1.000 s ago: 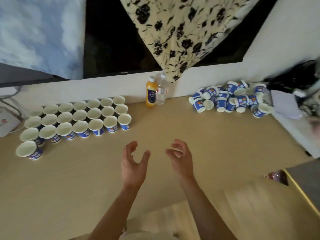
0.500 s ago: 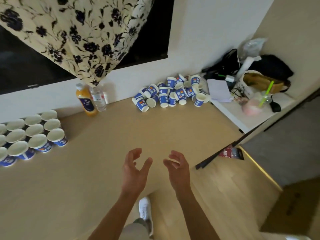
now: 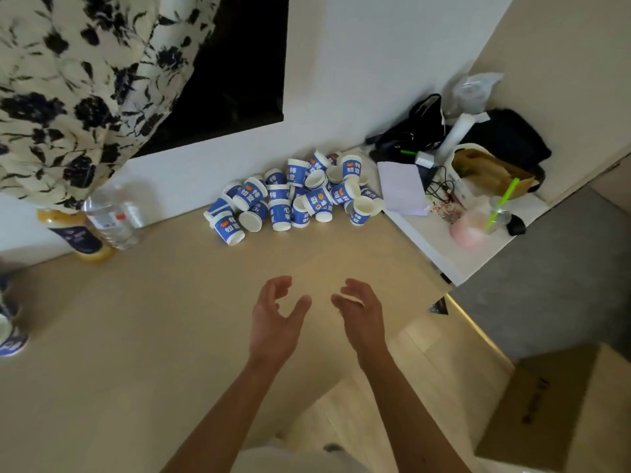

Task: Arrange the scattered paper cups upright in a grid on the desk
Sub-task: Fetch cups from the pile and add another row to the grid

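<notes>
Left hand [image 3: 275, 322] and right hand [image 3: 363, 317]: we mark both grips empty. The fingers are loosely curled and the palms face each other, side by side over the surface [image 3: 153, 336], touching nothing. Ahead and well apart, the pile of paper cups [image 3: 293, 199] sits jumbled against the wall, many tipped over. At the far left edge a couple of upright cups [image 3: 10, 339] show, blurred; we take them for the grid's end. Juice bottle [image 3: 80, 235] and water bottle [image 3: 112, 216] stand between. We judge the step as reaching for the next pickup. The next move calls for extending to the pile's near edge and taking one cup per hand without toppling the rest.
</notes>
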`<state>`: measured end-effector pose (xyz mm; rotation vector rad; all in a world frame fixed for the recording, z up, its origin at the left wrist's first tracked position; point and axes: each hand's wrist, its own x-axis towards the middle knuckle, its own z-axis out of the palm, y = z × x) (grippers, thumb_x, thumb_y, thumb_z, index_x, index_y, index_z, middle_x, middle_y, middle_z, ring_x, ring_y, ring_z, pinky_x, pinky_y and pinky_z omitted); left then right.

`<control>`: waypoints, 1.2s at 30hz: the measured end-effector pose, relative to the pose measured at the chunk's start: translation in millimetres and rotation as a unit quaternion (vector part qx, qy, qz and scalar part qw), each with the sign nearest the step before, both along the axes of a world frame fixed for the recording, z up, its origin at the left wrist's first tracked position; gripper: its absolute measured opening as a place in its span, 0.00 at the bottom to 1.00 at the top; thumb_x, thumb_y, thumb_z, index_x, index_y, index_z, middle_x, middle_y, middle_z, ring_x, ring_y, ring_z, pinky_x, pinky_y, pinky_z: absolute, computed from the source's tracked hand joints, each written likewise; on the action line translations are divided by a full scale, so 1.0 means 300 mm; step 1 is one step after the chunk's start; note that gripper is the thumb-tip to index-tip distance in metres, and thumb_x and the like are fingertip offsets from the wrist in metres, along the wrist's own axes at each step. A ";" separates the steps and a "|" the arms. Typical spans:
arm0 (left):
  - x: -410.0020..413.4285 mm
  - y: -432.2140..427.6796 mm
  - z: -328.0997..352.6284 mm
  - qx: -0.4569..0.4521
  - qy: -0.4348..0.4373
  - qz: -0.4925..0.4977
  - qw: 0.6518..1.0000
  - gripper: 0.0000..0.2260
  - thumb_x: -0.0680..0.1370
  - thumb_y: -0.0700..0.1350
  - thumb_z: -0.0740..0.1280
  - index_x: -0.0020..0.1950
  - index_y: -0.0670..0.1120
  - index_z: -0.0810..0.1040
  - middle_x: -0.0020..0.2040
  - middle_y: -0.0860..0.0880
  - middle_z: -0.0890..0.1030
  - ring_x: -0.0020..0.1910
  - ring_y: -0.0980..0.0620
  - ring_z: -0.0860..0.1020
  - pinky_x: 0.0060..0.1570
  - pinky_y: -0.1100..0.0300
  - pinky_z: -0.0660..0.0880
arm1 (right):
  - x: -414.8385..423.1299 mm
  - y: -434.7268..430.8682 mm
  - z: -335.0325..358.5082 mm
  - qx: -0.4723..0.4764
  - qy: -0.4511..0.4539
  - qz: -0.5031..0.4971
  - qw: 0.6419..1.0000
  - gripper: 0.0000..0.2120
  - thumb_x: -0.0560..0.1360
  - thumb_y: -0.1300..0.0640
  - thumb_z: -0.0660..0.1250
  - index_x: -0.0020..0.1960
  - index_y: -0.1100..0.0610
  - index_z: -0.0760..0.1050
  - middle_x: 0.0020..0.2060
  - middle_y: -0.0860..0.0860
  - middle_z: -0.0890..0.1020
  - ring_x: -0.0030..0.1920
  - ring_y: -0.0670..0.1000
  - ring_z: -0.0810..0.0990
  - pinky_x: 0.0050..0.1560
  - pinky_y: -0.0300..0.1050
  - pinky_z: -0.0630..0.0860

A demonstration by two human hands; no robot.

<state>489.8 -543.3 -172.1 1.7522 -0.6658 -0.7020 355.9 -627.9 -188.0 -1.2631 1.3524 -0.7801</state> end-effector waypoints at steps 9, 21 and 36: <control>-0.014 -0.181 0.015 -0.005 0.002 0.033 0.999 0.17 0.75 0.46 0.75 0.62 0.49 0.77 0.58 0.57 0.80 0.59 0.60 0.77 0.58 0.59 0.73 | 0.030 -0.431 -0.066 -0.019 0.055 0.011 0.998 0.17 0.72 0.59 0.77 0.57 0.51 0.77 0.52 0.52 0.82 0.45 0.51 0.83 0.51 0.48 0.77; -0.102 -0.468 -0.034 0.066 -0.016 0.130 0.989 0.15 0.75 0.42 0.75 0.60 0.48 0.78 0.56 0.56 0.81 0.57 0.61 0.78 0.54 0.60 0.74 | 0.071 -1.034 -0.263 -0.058 0.271 0.114 0.954 0.21 0.72 0.60 0.68 0.65 0.50 0.72 0.51 0.49 0.81 0.55 0.54 0.80 0.55 0.48 0.74; -0.224 -0.667 -0.056 0.106 -0.034 0.154 0.982 0.13 0.75 0.44 0.75 0.57 0.50 0.78 0.56 0.57 0.82 0.56 0.59 0.80 0.54 0.58 0.76 | -0.042 -1.171 -0.378 -0.159 0.279 0.146 0.936 0.07 0.77 0.58 0.69 0.54 0.55 0.79 0.48 0.51 0.83 0.51 0.54 0.81 0.46 0.45 0.71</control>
